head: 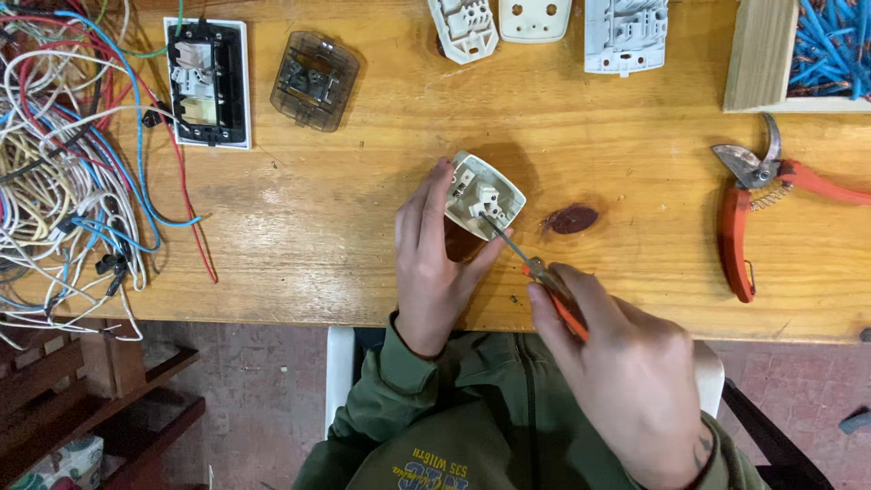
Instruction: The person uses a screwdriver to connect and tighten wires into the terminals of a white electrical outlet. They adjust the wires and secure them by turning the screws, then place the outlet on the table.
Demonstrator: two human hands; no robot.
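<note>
Left hand (434, 259) grips white socket module (484, 195) on worktop (363, 236); right hand (626, 372) clenched round orange screwdriver (531, 263), tip in terminal. Screw-turning step; next needs steady twist, module braced.

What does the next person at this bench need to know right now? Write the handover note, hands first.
Left hand: grips the white switch module, tilted on the wooden table.
Right hand: holds the orange-handled screwdriver, tip set into the module's back.
Nearby: orange pruning shears to the right; black-framed switch plate and clear cover to the upper left; tangle of wires at the left edge; white parts along the top.
Done: module lies back-up, screwdriver engaged.
Left: whether its screw is tight or loose cannot be seen; check it.
</note>
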